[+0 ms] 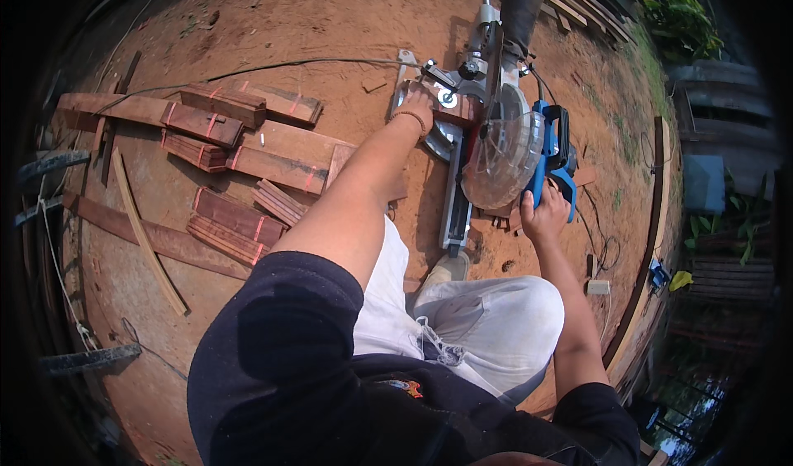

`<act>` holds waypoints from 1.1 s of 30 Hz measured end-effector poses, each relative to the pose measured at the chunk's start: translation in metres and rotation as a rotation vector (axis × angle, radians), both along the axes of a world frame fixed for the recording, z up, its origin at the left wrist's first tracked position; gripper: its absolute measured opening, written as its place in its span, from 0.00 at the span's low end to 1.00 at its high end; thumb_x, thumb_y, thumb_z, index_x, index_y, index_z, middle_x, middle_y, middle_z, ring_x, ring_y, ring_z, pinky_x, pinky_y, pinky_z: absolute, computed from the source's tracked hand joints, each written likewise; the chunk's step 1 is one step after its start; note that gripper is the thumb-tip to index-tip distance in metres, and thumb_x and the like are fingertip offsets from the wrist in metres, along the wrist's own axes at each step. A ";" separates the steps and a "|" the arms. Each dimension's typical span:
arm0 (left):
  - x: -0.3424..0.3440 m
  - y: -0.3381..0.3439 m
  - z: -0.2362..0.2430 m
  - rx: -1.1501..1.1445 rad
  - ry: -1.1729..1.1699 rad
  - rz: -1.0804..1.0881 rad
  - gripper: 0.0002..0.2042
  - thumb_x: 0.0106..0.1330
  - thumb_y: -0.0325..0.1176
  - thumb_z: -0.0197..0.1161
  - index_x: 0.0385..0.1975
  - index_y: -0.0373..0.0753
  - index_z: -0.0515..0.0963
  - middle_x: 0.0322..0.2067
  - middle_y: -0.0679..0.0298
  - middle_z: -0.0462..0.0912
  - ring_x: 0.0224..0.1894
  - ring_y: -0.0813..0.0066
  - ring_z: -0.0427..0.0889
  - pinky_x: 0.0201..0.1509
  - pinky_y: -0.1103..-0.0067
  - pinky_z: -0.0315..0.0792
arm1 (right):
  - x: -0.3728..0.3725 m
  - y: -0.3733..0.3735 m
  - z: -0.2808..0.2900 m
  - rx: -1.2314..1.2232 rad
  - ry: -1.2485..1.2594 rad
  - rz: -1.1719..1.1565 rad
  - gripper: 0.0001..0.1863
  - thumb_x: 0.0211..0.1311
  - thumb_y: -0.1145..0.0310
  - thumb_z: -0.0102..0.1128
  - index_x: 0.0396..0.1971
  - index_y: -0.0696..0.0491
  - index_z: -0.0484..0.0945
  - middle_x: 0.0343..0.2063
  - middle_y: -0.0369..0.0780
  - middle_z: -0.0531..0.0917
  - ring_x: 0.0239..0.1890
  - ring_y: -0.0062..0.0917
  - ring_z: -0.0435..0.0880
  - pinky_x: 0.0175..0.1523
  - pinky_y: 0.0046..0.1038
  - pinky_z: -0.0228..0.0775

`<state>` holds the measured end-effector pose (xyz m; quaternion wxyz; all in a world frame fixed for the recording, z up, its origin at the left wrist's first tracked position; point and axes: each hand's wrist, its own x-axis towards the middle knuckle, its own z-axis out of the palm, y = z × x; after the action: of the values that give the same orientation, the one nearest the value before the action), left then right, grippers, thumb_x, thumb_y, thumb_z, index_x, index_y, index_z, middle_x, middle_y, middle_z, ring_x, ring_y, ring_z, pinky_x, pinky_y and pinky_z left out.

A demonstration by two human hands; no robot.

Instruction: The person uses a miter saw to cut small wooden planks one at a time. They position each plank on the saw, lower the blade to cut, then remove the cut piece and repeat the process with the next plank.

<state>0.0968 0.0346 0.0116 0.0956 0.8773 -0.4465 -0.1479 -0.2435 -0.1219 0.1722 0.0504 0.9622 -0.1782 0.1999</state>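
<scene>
While hands (545, 212) touch wood (464, 114) and saw (505, 162), a black bag (523, 11) shows; contents hidden.

there is one left hand (418, 100), one right hand (545, 214), one saw (505, 156), one bracelet (410, 116) and one visible shoe (450, 268). tied wood bundles (237, 218) are at least four; overlap hides the exact number.

1. Miter saw handle (542, 156): bright blue, with black parts.
2. Blade guard (505, 159): clear, greyish.
3. Dust bag (522, 11): black.
4. Bundled boards (235, 216): reddish brown, striped by pinkish-red ties (212, 125).
5. Thin wood strip (149, 235): pale tan.
6. Ground (330, 24): orange-brown.
7. Trousers (496, 317): white, smudged tan.
8. T-shirt (289, 317): near-black, with a small red-and-yellow chest print (405, 387).
</scene>
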 end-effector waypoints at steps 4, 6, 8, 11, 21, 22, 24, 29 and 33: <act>0.002 -0.001 -0.006 -0.055 0.031 0.026 0.28 0.69 0.28 0.61 0.70 0.32 0.68 0.72 0.49 0.64 0.79 0.50 0.57 0.81 0.62 0.58 | 0.002 -0.002 -0.002 -0.009 0.056 -0.044 0.23 0.65 0.48 0.57 0.39 0.55 0.83 0.45 0.48 0.85 0.48 0.44 0.82 0.51 0.44 0.67; 0.001 0.000 -0.006 -0.048 0.021 0.012 0.30 0.66 0.28 0.64 0.70 0.31 0.68 0.73 0.49 0.64 0.80 0.50 0.56 0.81 0.62 0.59 | 0.004 -0.003 -0.002 0.019 0.062 -0.051 0.23 0.65 0.48 0.57 0.40 0.55 0.83 0.44 0.48 0.86 0.48 0.44 0.82 0.51 0.44 0.67; -0.001 0.002 -0.002 -0.044 -0.017 0.005 0.32 0.64 0.28 0.66 0.70 0.31 0.68 0.71 0.49 0.65 0.79 0.50 0.57 0.81 0.62 0.59 | 0.007 -0.005 -0.002 0.001 0.081 -0.049 0.23 0.64 0.49 0.57 0.40 0.55 0.83 0.42 0.48 0.86 0.47 0.44 0.83 0.50 0.44 0.67; -0.003 0.004 0.009 -0.025 -0.013 -0.009 0.34 0.61 0.27 0.68 0.70 0.30 0.68 0.70 0.48 0.67 0.78 0.49 0.58 0.81 0.62 0.58 | 0.013 -0.009 -0.001 -0.022 0.065 -0.038 0.23 0.65 0.49 0.58 0.41 0.55 0.83 0.40 0.47 0.86 0.46 0.44 0.83 0.50 0.44 0.67; -0.026 0.026 0.025 -0.141 -0.093 0.011 0.32 0.62 0.28 0.63 0.69 0.27 0.69 0.69 0.45 0.69 0.76 0.51 0.64 0.80 0.65 0.61 | 0.043 -0.024 0.002 0.024 0.035 -0.070 0.22 0.66 0.49 0.57 0.45 0.51 0.85 0.42 0.43 0.87 0.51 0.40 0.83 0.51 0.44 0.68; -0.034 0.029 0.029 -0.262 -0.025 0.120 0.30 0.63 0.28 0.62 0.67 0.28 0.71 0.69 0.46 0.71 0.75 0.52 0.65 0.78 0.65 0.62 | 0.047 -0.027 0.003 0.025 0.049 -0.084 0.22 0.66 0.48 0.57 0.44 0.51 0.85 0.43 0.42 0.88 0.52 0.39 0.83 0.52 0.45 0.69; -0.055 0.036 0.041 -0.408 0.203 0.306 0.25 0.66 0.29 0.59 0.65 0.30 0.74 0.67 0.48 0.75 0.73 0.53 0.68 0.76 0.66 0.65 | 0.055 -0.031 0.004 0.009 0.066 -0.092 0.22 0.66 0.48 0.57 0.43 0.51 0.85 0.44 0.42 0.88 0.53 0.39 0.83 0.52 0.45 0.69; -0.101 0.069 0.075 -0.611 0.332 0.692 0.18 0.65 0.34 0.60 0.52 0.36 0.85 0.49 0.48 0.88 0.54 0.50 0.86 0.63 0.63 0.78 | 0.053 -0.032 0.002 0.016 0.130 -0.137 0.23 0.66 0.48 0.57 0.44 0.53 0.85 0.48 0.42 0.88 0.55 0.38 0.84 0.53 0.45 0.70; -0.111 0.095 0.088 -0.647 0.498 0.857 0.14 0.66 0.37 0.60 0.45 0.44 0.89 0.43 0.50 0.90 0.48 0.50 0.88 0.56 0.63 0.80 | 0.025 -0.021 0.002 0.040 0.077 -0.054 0.24 0.66 0.48 0.58 0.47 0.55 0.85 0.49 0.44 0.88 0.55 0.40 0.83 0.54 0.45 0.70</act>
<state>-0.0142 0.1295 0.0997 0.5115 0.8445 -0.0388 -0.1538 -0.2183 -0.1424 0.1738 0.0433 0.9648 -0.2061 0.1576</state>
